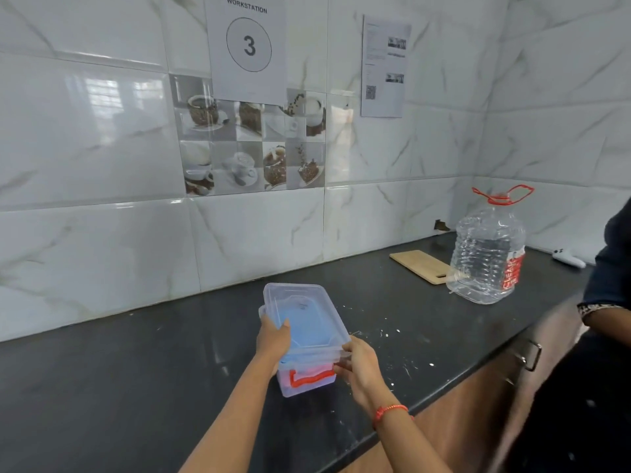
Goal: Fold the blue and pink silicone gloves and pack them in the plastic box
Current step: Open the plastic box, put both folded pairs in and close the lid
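Observation:
A translucent plastic box (307, 382) with a red handle stands on the black counter (136, 370). Its clear lid (302, 312) sits on top, slightly askew. Through the lid the blue silicone glove (307, 322) shows, and pink colour of the other glove (309, 370) shows through the front wall. My left hand (273, 339) grips the lid's near-left edge. My right hand (360, 368) pinches the lid's near-right corner against the box.
A wooden cutting board (421, 266) lies at the back right, a large clear water jug (486, 254) with a red cap ring beside it. A white object (568, 258) lies further right. Another person's dark sleeve (611, 278) enters at the right edge. Tiled wall behind.

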The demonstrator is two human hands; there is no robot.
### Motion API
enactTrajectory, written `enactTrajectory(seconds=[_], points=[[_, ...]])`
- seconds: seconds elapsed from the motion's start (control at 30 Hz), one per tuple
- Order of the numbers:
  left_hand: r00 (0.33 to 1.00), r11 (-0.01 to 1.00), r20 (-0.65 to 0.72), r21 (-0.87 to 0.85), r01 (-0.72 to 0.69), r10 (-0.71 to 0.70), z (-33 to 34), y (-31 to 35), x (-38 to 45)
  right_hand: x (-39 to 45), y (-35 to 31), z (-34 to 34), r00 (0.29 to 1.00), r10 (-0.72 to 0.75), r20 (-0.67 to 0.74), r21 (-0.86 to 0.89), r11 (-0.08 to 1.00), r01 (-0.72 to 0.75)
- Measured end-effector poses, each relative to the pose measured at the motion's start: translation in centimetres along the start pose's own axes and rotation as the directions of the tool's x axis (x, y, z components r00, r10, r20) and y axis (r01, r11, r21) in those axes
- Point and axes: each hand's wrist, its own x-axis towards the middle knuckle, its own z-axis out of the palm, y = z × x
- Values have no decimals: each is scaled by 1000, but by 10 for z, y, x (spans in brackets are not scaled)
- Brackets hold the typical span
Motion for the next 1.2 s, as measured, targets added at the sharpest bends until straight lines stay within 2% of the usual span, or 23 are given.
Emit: enactTrajectory(seconds=[0.17,0.37,0.6,0.73,0.87,0.93,1.1,1.2], points=[[999,996,-34,88,34,-31,4,-17,12,14,1,0,998,-68,-5,-253,965,65],[996,992,-17,89,84,-83,2,-26,20,28,-2,10,993,-117,-15,-485,869,95],[988,987,33,50,150,-152,4,-35,27,43,-3,7,993,-101,-56,-602,797,47],[974,981,116,0,194,-193,3,-39,38,50,-14,5,999,-37,-35,-682,731,3],[976,976,66,-47,211,-207,0,-37,47,60,-33,5,998,61,-11,-815,578,-44],[979,978,45,-41,203,-201,-1,-32,49,67,-44,3,993,117,21,-837,545,-47],[992,984,-9,124,126,-126,0,-23,67,82,-59,1,969,234,82,-843,535,-58],[998,934,-29,352,66,-60,1,-16,79,85,-58,2,967,234,102,-855,517,-36]])
